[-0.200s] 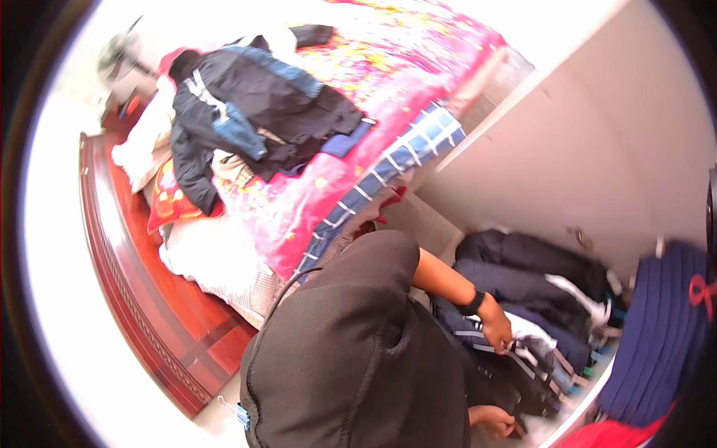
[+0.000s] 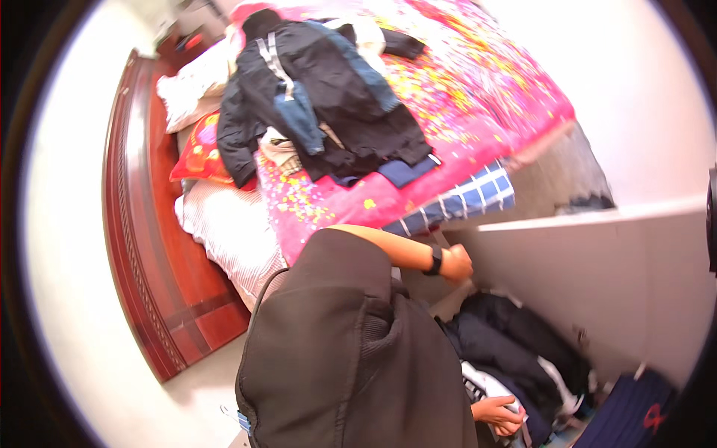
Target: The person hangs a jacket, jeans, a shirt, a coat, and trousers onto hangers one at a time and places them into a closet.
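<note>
My left hand [image 2: 455, 263], with a black band on the wrist, is closed in a fist beside the blue checked edge of the bed. A thin pale strip [image 2: 441, 239] shows just above it, and what the fingers hold is hidden. Lower down, my right hand [image 2: 499, 415] has its fingers curled round a small pale thing among the hanging clothes. White and dark cloth [image 2: 485, 382] lies right next to it. Several dark garments [image 2: 515, 343] hang in a row beyond, against a pale panel [image 2: 597, 276].
A black and blue jacket [image 2: 336, 89] lies spread on the pink flowered bedcover [image 2: 478, 89]. The red-brown wooden headboard [image 2: 175, 299] stands at the left, near pillows [image 2: 198, 86]. A navy pleated garment [image 2: 627, 411] hangs at the lower right.
My left hand has come up and left, away from the hanging clothes to the bed's edge. My right hand stays low by the clothes. The view has shifted, with the bed further right.
</note>
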Tool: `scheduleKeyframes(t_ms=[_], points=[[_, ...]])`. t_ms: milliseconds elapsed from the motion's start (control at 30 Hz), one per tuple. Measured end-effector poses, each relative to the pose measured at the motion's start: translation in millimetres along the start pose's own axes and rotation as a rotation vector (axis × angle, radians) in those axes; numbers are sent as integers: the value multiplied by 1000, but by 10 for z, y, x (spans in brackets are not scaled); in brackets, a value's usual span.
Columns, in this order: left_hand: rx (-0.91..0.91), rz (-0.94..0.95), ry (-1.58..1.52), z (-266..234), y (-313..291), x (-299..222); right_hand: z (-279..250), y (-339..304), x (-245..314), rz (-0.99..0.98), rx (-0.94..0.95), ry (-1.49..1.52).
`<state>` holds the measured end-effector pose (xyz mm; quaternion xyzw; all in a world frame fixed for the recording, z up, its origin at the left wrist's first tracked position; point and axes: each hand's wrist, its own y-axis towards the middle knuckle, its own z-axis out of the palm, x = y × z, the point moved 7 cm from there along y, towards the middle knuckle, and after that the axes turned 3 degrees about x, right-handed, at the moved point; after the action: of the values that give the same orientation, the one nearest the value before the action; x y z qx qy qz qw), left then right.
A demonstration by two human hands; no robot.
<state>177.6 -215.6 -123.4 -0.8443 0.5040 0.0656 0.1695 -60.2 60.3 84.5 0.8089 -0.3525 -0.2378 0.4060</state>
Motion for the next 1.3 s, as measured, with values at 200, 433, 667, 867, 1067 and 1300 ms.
scheduleKeyframes(t_ms=[200,433,667,867,1067,1300], points=[[-84,-886,-173,439,-2272,2551,726,384,2209,-303,252,595],[-326,-1605,-769,1119,-3878,3326,648,-10,5308,-893,620,1152],[-1185,-1826,-308,1590,-4474,3629,534,-1182,7486,-1517,1073,1376],[-1438,-2395,-536,2057,-4592,3586,1085,-2273,8291,-1972,1107,1064],[-1054,-2221,-570,1977,-4491,3250,1175,-2845,8408,-2089,970,900],[-1436,-1859,-988,1430,-4074,2293,1164,-2400,8424,-1912,1300,1419]])
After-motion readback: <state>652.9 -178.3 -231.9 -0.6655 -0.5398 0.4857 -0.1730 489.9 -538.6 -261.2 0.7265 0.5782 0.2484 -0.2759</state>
